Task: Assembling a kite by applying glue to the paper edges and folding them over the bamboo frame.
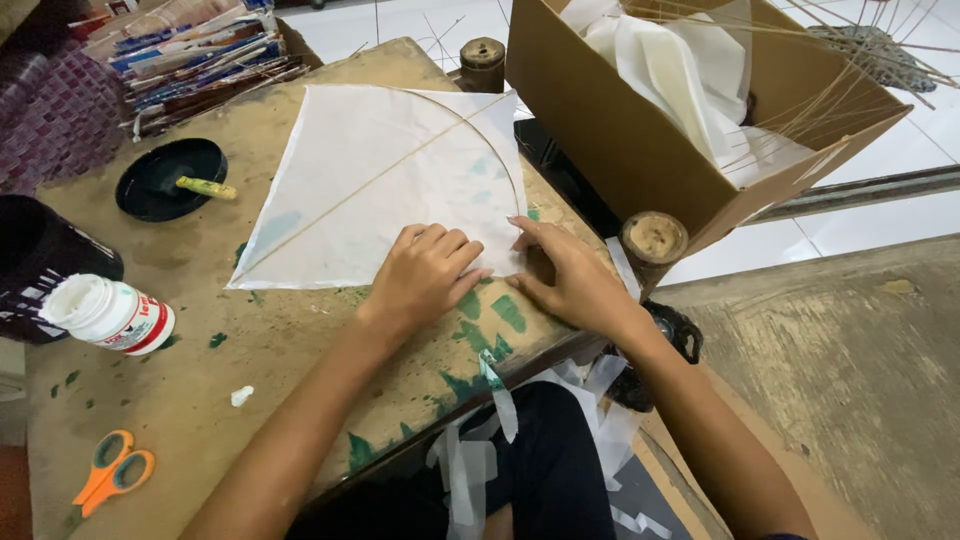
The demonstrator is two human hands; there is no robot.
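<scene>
A white paper kite [380,180] lies flat on the worn wooden table [200,390], with a thin bamboo spine running corner to corner and a bowed cross stick. My left hand [425,275] presses down on the kite's near edge with fingers curled. Beside it, my right hand [570,275] rests at the kite's near right corner, index finger touching the paper edge. Neither hand holds a tool.
A white glue bottle [110,315] lies on its side at left. Orange scissors [112,470] sit near the front edge. A black dish [168,178] holds a small brush. A cardboard box [640,130] with paper and bamboo sticks stands at right.
</scene>
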